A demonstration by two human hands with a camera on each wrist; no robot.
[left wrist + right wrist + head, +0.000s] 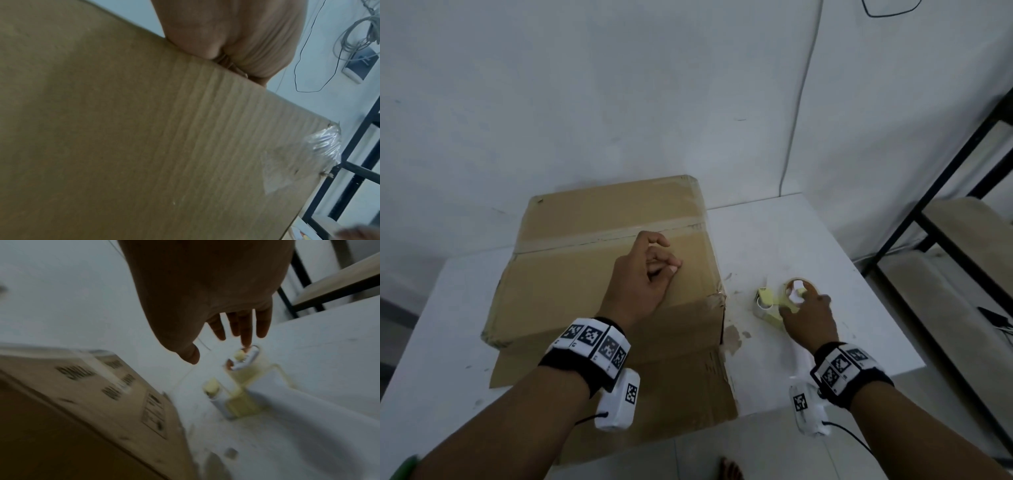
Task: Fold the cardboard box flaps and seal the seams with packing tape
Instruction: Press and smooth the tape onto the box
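Right of centre in the head view, the right hand (808,320) reaches open-fingered over the tape dispenser (779,301) — not yet gripped; the left hand (643,277), loosely curled and holding nothing, rests on the box (571,287) — next, probably taping its seam.

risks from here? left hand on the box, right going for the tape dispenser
1. The right hand has straight fingers just touching the tape dispenser, no grip yet; it could get nudged away across the table.
2. The left hand rests loosely curled on the box, so the box may shift during taping.
3. The near flap hangs unfolded over the table edge and could snag.
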